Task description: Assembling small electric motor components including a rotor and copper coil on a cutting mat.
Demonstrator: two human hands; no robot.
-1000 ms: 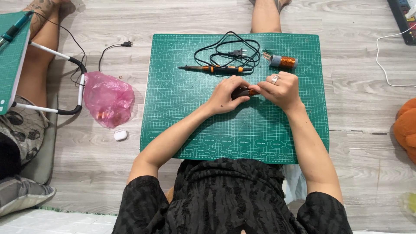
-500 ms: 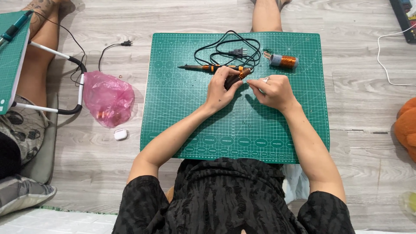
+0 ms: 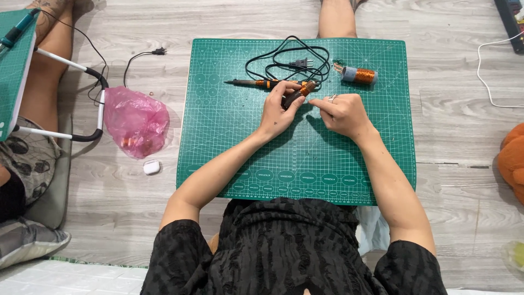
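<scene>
My left hand (image 3: 279, 109) grips a small dark cylinder wound with copper wire (image 3: 299, 93) over the green cutting mat (image 3: 245, 147). Just to its right, my right hand (image 3: 341, 113) has its fingers pinched together; whatever thin thing they pinch is too fine to see. A soldering iron (image 3: 256, 83) with an orange and black handle lies on the mat just beyond my hands, its black cord (image 3: 289, 57) coiled behind it. A spool of copper wire (image 3: 359, 74) lies at the mat's far right.
A pink plastic bag (image 3: 136, 120) and a small white case (image 3: 151, 167) lie on the wooden floor left of the mat. Another person's legs and a green board (image 3: 13, 71) are at the far left. An orange plush toy (image 3: 512, 161) sits at the right edge.
Both hands have shifted slightly away from me toward the soldering iron. The right hand has drawn apart from the left, which still holds the wound cylinder.
</scene>
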